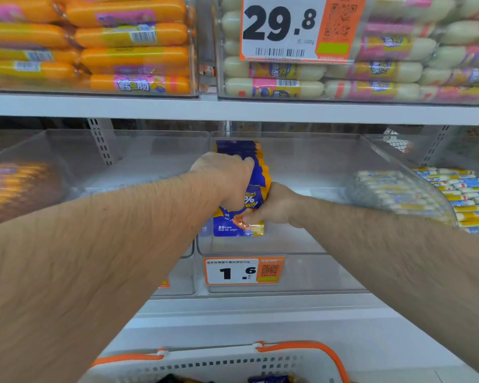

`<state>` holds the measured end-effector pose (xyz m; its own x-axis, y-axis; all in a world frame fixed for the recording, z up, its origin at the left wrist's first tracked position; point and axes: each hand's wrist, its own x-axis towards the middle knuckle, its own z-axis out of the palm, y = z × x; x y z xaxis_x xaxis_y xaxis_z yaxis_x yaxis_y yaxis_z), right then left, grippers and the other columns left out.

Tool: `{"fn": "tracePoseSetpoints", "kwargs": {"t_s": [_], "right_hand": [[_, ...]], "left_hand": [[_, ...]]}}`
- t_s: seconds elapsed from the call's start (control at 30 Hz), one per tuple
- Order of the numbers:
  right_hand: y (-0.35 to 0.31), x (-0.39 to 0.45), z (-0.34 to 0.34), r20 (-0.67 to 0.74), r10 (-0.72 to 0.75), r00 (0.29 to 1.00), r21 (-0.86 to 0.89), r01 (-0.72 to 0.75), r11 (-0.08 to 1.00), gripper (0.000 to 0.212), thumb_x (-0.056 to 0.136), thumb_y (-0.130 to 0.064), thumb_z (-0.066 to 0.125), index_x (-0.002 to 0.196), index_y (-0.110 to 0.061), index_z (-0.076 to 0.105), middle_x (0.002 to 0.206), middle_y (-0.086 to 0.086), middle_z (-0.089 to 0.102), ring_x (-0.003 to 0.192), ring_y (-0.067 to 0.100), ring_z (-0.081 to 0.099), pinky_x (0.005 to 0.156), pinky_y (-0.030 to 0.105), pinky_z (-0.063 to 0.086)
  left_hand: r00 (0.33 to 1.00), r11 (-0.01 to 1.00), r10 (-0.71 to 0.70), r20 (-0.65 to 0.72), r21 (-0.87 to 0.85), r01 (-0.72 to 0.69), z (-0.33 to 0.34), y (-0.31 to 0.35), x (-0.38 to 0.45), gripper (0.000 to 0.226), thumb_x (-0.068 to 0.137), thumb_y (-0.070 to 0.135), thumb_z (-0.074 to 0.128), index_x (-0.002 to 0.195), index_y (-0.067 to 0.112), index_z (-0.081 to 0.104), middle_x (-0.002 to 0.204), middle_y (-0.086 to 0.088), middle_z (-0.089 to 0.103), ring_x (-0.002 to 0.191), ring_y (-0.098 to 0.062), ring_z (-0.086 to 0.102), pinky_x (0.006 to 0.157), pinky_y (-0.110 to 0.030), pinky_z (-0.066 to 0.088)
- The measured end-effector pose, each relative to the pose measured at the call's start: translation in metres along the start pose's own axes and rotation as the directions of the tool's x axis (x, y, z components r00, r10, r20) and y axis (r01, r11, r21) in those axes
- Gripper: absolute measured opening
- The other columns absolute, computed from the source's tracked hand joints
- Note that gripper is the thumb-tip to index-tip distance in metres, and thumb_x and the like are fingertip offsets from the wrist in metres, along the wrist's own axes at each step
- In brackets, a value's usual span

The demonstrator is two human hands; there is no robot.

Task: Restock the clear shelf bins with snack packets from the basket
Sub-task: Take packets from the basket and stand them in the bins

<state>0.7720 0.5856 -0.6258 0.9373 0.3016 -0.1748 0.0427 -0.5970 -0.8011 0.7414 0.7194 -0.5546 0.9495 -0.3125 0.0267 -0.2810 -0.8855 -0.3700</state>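
Two hands (227, 181) (274, 205) — packets (241, 172) inside bin (288, 244)

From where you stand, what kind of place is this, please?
Most likely a shop aisle, perhaps a supermarket. Price tags hang on clear bins, packaged sausages fill the shelf above, and a shopping basket sits below both hands, left hand and right hand, holding blue snack packets.

Stack of blue-and-yellow foil snack packets (253, 172) standing on edge inside the middle clear plastic shelf bin (302, 244), near its left wall; white perforated plastic basket with orange handles (233, 364) below, holding a few dark packets.
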Motion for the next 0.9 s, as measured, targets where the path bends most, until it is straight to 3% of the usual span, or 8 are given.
{"fn": "tracePoseSetpoints", "kwargs": {"t_s": [0.07,0.23,0.33,0.5,0.57,0.67,0.77,0.9], "right_hand": [[0.004,0.001,0.002,-0.067,-0.045,0.997,-0.04,0.043,0.998,0.055,0.065,-0.016,0.09,0.113,-0.023,0.065,0.111,-0.002,0.071,0.103,0.018,0.066,0.093,0.035,0.053],[0.003,-0.003,-0.002,-0.219,-0.13,0.967,-0.08,0.115,0.99,0.04,0.074,-0.02,0.085,0.109,-0.02,0.065,0.086,-0.009,0.062,0.086,0.015,0.06,0.07,0.021,0.041],[0.001,-0.001,-0.001,-0.242,-0.124,0.962,-0.092,0.104,0.99,0.036,0.074,-0.022,0.084,0.105,-0.02,0.065,0.084,-0.009,0.061,0.082,0.013,0.057,0.071,0.02,0.039],[0.006,0.004,0.008,-0.16,-0.063,0.985,-0.014,0.061,0.998,0.074,0.061,-0.025,0.091,0.126,-0.02,0.058,0.113,-0.002,0.07,0.103,0.02,0.066,0.094,0.037,0.052],[0.008,0.005,0.01,-0.129,-0.03,0.991,0.011,0.032,0.999,0.079,0.055,-0.031,0.091,0.126,-0.021,0.056,0.112,-0.002,0.071,0.099,0.019,0.067,0.09,0.039,0.055],[0.004,0.002,0.01,-0.109,0.089,0.99,-0.002,-0.089,0.996,0.062,0.065,-0.033,0.087,0.117,-0.018,0.058,0.103,0.004,0.071,0.078,0.018,0.067,0.067,0.033,0.059],[0.002,0.001,0.008,-0.104,0.188,0.977,0.034,-0.185,0.982,0.052,0.076,-0.025,0.083,0.114,-0.012,0.05,0.101,0.007,0.065,0.081,0.022,0.067,0.074,0.036,0.06],[-0.002,-0.001,0.008,-0.069,0.155,0.985,0.005,-0.155,0.988,0.035,0.086,-0.02,0.074,0.113,-0.011,0.054,0.094,0.006,0.065,0.076,0.019,0.062,0.072,0.034,0.058]], "left_hand": [[1.0,1.0,-0.013,0.017,-0.005,0.014,0.001,0.0,0.002,0.075,0.076,0.039,0.073,0.134,0.013,0.033,0.116,-0.004,0.054,0.101,-0.024,0.058,0.072,-0.036,0.049],[0.986,0.998,-0.038,-0.163,-0.059,0.029,-0.004,-0.002,0.0,0.074,0.076,0.045,0.071,0.132,0.014,0.034,0.122,-0.008,0.052,0.108,-0.028,0.055,0.074,-0.035,0.036],[0.979,1.0,-0.024,-0.205,-0.009,0.023,-0.005,0.0,-0.004,0.078,0.074,0.045,0.074,0.133,0.014,0.033,0.123,-0.009,0.05,0.112,-0.029,0.052,0.078,-0.037,0.039],[0.994,0.995,0.021,-0.105,0.1,-0.01,0.005,0.002,-0.001,0.077,0.075,0.04,0.075,0.134,0.014,0.032,0.123,-0.006,0.05,0.109,-0.025,0.055,0.085,-0.041,0.045],[0.998,0.992,0.022,-0.055,0.122,-0.015,0.008,0.002,0.0,0.078,0.076,0.04,0.073,0.136,0.014,0.031,0.126,-0.006,0.048,0.111,-0.024,0.053,0.088,-0.04,0.044],[0.995,0.991,0.009,-0.096,0.132,0.003,0.008,0.0,0.002,0.085,0.075,0.046,0.073,0.139,0.011,0.03,0.133,-0.008,0.043,0.121,-0.026,0.046,0.097,-0.041,0.042],[0.995,0.997,-0.028,-0.1,0.071,0.035,0.008,-0.001,0.005,0.097,0.078,0.04,0.074,0.15,0.007,0.018,0.142,-0.01,0.042,0.126,-0.028,0.047,0.098,-0.043,0.044],[0.997,0.996,-0.044,-0.056,0.081,0.049,0.011,0.0,0.008,0.096,0.083,0.035,0.071,0.152,0.005,0.012,0.145,-0.011,0.04,0.127,-0.028,0.048,0.098,-0.043,0.044]]}}
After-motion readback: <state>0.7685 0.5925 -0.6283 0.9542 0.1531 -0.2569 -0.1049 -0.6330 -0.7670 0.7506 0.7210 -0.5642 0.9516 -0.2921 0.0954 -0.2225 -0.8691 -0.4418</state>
